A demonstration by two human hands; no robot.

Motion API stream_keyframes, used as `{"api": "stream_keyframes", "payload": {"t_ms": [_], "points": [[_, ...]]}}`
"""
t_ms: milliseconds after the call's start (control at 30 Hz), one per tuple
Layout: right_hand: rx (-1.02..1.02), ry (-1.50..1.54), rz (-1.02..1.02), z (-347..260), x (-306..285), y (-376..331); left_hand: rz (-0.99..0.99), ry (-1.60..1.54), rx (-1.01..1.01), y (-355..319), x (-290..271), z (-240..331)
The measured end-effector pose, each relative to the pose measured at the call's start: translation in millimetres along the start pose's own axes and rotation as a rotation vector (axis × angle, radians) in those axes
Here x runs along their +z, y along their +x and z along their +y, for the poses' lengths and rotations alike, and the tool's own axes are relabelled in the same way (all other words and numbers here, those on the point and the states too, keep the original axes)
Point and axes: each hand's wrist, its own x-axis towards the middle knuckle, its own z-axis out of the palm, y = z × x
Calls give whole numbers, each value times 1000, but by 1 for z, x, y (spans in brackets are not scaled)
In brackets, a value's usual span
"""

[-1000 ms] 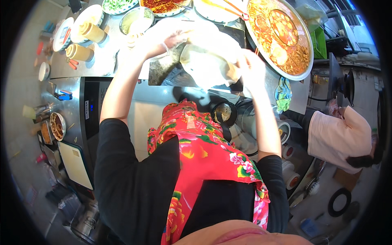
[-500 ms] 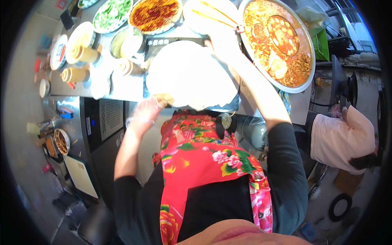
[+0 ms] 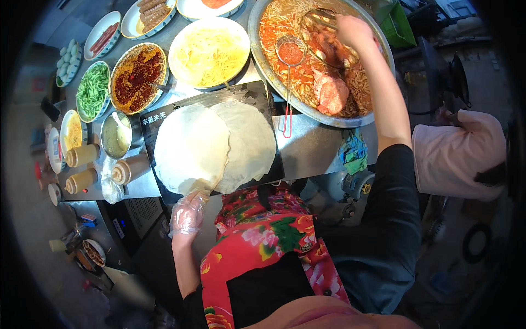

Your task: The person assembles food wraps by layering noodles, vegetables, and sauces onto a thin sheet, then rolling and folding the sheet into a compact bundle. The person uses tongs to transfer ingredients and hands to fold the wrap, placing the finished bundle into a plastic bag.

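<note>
Two thin round pale wraps (image 3: pixel 192 145) overlap on a dark square board (image 3: pixel 257 93) at the table's near side. My left hand (image 3: pixel 187 215), in a clear plastic glove, has its fingers closed on the near edge of the left wrap. Out over a large metal basin (image 3: pixel 353 122) of red broth, noodle-like strips and chunks of meat, my right hand (image 3: pixel 356 32) grips what looks like metal tongs (image 3: pixel 323 21). Their tips are down among the food, by a round wire basket. A red-handled strainer (image 3: pixel 289 52) rests in the basin, its handle over the rim.
Left of the board stand a chilli bowl (image 3: pixel 137 77), shredded greens (image 3: pixel 93 90), a pot with a spoon (image 3: pixel 116 134) and squeeze bottles (image 3: pixel 82 155). Yellow shreds (image 3: pixel 208 52) fill a plate behind it. A crumpled cloth (image 3: pixel 353 151) lies right. Another person (image 3: pixel 457 156) is at far right.
My right hand has moved right, from beside the board to over the basin, and now grips a utensil. My left hand stays at the wraps' near edge. The view has shifted and the glare has faded.
</note>
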Motion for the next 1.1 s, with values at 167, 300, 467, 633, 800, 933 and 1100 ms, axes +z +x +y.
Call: {"api": "stream_keyframes", "payload": {"t_ms": [167, 300, 467, 633, 800, 933, 1100], "points": [[-93, -148, -108, 64, 72, 65, 24, 63, 206, 45, -7, 27], [-49, -101, -63, 59, 98, 67, -5, 92, 298, 65, -10, 46], [-84, -33, 150, 58, 54, -30, -22, 50, 217, 61, -4, 34], [-535, 316, -15, -63, 15, -163, 339, -106, 244, 88, 32, 1], [-818, 417, -239, -184, 45, -215, 203, -59, -4, 133, 65, -42], [-716, 708, -198, -202, 86, -254, 230, -181, -2, 142, 78, -62], [-537, 754, -115, -248, 117, -271, 316, -87, -20, 156, 81, -59]]}}
